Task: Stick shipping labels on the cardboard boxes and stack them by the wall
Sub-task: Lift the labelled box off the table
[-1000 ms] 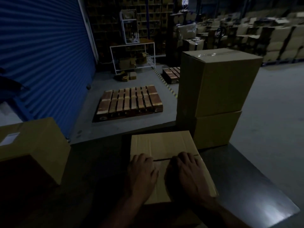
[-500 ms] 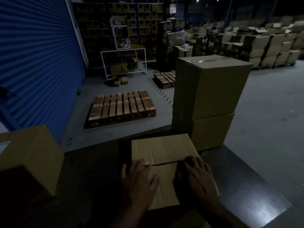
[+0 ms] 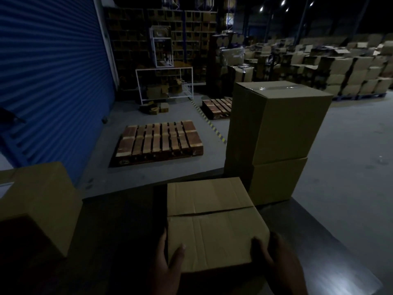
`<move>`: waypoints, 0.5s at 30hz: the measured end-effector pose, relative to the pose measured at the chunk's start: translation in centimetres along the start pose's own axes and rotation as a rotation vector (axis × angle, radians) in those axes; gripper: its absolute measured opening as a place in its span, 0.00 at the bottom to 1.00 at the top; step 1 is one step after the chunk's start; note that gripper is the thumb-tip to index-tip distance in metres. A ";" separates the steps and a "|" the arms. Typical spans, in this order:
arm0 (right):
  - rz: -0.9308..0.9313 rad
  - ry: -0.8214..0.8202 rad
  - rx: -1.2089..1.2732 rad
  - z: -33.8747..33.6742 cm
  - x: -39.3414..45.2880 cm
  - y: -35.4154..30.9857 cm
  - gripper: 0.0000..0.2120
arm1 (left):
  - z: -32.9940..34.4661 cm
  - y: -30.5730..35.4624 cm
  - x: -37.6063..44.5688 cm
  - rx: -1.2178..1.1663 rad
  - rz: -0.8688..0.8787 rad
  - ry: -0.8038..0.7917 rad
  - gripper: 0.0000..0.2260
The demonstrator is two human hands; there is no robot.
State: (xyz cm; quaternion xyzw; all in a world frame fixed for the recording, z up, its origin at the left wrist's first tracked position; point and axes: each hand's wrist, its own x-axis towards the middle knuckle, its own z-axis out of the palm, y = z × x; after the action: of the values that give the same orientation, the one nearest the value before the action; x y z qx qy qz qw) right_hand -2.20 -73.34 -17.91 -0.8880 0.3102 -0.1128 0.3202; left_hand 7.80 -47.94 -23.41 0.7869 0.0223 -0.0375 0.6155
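Note:
A small cardboard box (image 3: 212, 222) with an untaped top seam sits on the dark table (image 3: 119, 231) in front of me. My left hand (image 3: 168, 265) grips its near left corner, thumb on the top flap and fingers down the side. My right hand (image 3: 276, 260) grips the near right corner the same way. Beyond it, two larger boxes stand stacked at the table's far right, the taped upper box (image 3: 282, 124) on the lower box (image 3: 274, 182). On the left stands another box (image 3: 36, 205) with a white label (image 3: 5, 188) on top.
A blue roller shutter (image 3: 53, 77) fills the left wall. A wooden pallet (image 3: 159, 143) lies on the grey floor beyond the table, a second pallet (image 3: 217, 107) farther back. A white metal rack (image 3: 163, 84) and shelving stand behind; many stacked cartons (image 3: 340, 69) line the right rear.
Both hands slid back from the box's middle seam to its near corners and now grip them. The camera view tilted up slightly.

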 end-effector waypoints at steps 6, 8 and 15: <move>-0.107 -0.114 0.315 -1.2 5.6 -5.3 0.35 | -0.4 5.5 6.9 -0.071 -0.032 -0.069 0.32; -0.136 -0.101 0.355 -1.1 9.2 -6.4 0.33 | 0.4 7.0 9.8 -0.089 -0.014 -0.076 0.33; -0.100 -0.029 0.229 2.5 17.2 -3.7 0.20 | 4.5 7.3 14.9 0.053 -0.021 -0.172 0.40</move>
State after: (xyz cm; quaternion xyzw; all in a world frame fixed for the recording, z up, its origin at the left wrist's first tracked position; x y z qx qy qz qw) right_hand 14.04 -80.56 -17.45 -0.8614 0.2462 -0.1506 0.4180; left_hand 23.14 -54.20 -18.71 0.7966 -0.0234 -0.1117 0.5936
